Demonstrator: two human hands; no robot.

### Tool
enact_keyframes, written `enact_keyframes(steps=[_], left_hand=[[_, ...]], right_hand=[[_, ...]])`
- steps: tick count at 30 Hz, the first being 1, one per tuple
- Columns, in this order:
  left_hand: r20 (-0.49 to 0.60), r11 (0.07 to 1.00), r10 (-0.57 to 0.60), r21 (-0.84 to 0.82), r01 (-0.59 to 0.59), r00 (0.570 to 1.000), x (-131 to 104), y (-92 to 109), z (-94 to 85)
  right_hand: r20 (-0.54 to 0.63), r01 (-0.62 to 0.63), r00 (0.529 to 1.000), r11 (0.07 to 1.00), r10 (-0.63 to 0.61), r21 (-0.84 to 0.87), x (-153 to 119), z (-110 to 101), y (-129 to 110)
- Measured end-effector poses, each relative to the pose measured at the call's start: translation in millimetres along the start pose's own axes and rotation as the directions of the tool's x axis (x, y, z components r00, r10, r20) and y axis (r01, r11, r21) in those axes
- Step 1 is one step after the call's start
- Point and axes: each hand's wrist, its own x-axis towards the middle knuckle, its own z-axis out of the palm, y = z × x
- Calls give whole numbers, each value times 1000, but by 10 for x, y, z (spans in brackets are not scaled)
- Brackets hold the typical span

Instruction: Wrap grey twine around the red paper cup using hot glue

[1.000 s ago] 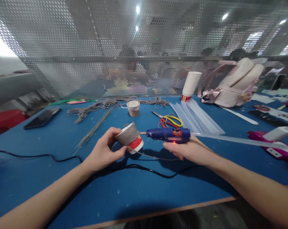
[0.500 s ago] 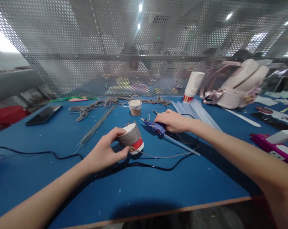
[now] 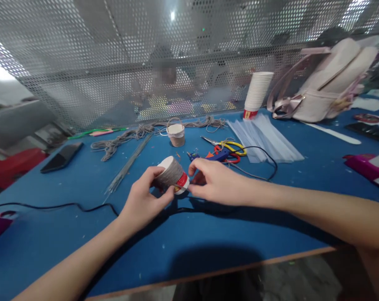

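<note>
My left hand (image 3: 147,190) grips a paper cup (image 3: 170,173), fingers on its rim and thumb low on its side. Grey cord is wound around the cup's upper part, while a red band and white base stay uncovered. My right hand (image 3: 211,182) is at the cup's base, its fingertips pinched on the cord's loose end, which is mostly hidden. Just beyond the right hand lies a blue glue gun (image 3: 219,156), partly covered by it. Scissors (image 3: 211,141) and a pair of red and yellow handles (image 3: 236,147) are behind the gun.
A small cord-handled cup basket (image 3: 177,138) stands farther back, near grey cord bundles (image 3: 114,144) and thin wires (image 3: 128,167). Stacked paper cups (image 3: 258,94), translucent strips (image 3: 265,140) and a backpack (image 3: 324,90) are at right. A phone (image 3: 62,157) lies left; black cable (image 3: 67,205) crosses the table.
My right hand has let go of the glue gun, leaving it on the table, and has come left and nearer to the cup's base. The left hand still holds the cup.
</note>
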Motion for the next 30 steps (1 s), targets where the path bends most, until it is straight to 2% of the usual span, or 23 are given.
enact_keyframes(steps=[2,5,7,12,16,20,30], left_hand=[[-39,1000,-3,13,3,999,-16,39,24],[-70,999,-9,32,11,997,-37,77,48],[-78,999,-21,41,24,997,-45,81,57],[-45,998,-54,26,55,998,-36,67,72],[-8,995,-99,-32,99,995,-17,104,70],[34,983,-148,-103,151,988,7,168,64],[83,967,-185,-162,196,979,-15,219,52]], right_hand=[[-39,-34,998,992,39,122,-41,147,-27],[-93,-59,993,983,76,172,-55,246,11],[-137,-18,990,994,33,106,-63,254,37],[-175,157,966,971,-188,-178,-104,252,59],[-187,178,956,954,-225,-240,-105,255,69],[-232,199,939,952,-253,-231,-89,253,70],[-336,106,933,991,-127,-81,-90,269,53]])
